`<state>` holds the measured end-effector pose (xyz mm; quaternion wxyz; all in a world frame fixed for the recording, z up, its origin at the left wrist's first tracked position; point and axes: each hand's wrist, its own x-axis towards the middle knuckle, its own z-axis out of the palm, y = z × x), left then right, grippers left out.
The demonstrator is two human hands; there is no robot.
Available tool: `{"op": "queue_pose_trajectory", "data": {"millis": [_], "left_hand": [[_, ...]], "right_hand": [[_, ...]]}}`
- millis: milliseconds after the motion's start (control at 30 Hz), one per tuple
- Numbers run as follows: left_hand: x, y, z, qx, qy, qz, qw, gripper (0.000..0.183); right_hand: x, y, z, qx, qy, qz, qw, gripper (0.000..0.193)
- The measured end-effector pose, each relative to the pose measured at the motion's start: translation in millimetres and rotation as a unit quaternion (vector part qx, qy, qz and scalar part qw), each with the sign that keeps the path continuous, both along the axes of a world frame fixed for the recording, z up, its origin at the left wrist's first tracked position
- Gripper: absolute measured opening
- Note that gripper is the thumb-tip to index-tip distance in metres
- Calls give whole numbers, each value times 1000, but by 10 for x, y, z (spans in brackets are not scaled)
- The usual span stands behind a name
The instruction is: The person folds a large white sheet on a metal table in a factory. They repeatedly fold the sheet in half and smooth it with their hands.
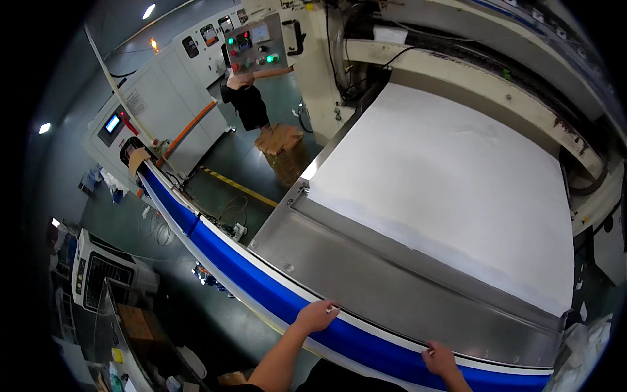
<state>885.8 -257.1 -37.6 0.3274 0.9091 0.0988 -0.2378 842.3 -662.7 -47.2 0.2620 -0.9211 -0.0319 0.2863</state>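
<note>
My left hand (316, 316) is over the long blue conveyor belt (241, 268), beside its white rail and the edge of the grey metal table (366, 274). Its fingers are closed, with a small pale bit showing at the tips; I cannot make out what it is. Further right along the same belt, my right hand (441, 360) has its fingers curled together, and a tiny light spot shows at the fingertips. Beyond the metal table a large white sheet (444, 183) lies flat under the machine's beam, slightly wrinkled near its far side.
A cream machine frame (483, 72) arches over the sheet. At the far left-centre stand a control panel (256, 44), a person in black (248, 108) and a cardboard box (285, 153). White cabinets (163, 85) line the back. Crumpled clear plastic (581, 349) is at the lower right.
</note>
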Motion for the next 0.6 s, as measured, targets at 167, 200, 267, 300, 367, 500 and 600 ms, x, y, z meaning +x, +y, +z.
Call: {"op": "queue_pose_trajectory", "data": {"millis": [167, 200, 267, 300, 367, 500, 600], "left_hand": [[681, 260, -134, 28, -164, -9, 986, 26], [816, 319, -210, 35, -186, -18, 982, 26], [1062, 362, -328, 48, -230, -23, 972, 30], [1186, 381, -345, 59, -253, -16, 966, 32], [1382, 428, -378, 83, -300, -4, 950, 37], [1653, 490, -544, 106, -355, -10, 929, 45], [1678, 538, -660, 121, -343, -18, 931, 46]], "right_hand": [[1106, 897, 34, 8, -67, 88, 994, 27], [1329, 1121, 75, 26, -95, 93, 991, 27], [1777, 1497, 104, 39, -119, 106, 986, 28], [2023, 1681, 116, 39, -116, 116, 986, 28], [2485, 2076, 134, 58, -96, 106, 988, 28], [3310, 2707, 187, 120, -177, 99, 972, 22], [3792, 3143, 161, 171, -186, 96, 963, 21]]}}
